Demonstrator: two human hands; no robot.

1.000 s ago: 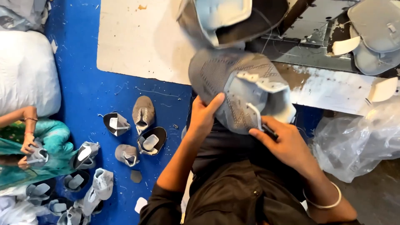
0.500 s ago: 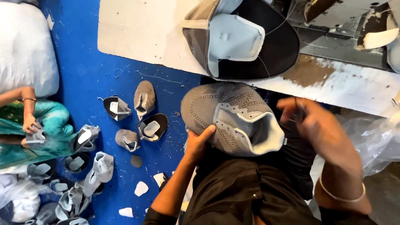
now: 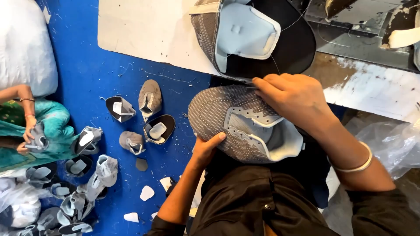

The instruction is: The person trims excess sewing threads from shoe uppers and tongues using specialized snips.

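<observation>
Blue floor point(image 3: 78, 74) strewn with small shoe pieces point(image 3: 151, 99) left of the grey shoe upper point(image 3: 238, 124) on your lap — your left hand point(image 3: 205, 150) grips its edge, and your right hand point(image 3: 297, 98), raised earlier, now pinches its top.

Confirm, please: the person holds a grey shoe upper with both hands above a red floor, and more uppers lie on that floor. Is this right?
Not quite. The floor is blue, not red, as the head view shows. The rest holds: the left hand and the right hand hold the grey shoe upper, and more uppers lie on that floor.
</observation>
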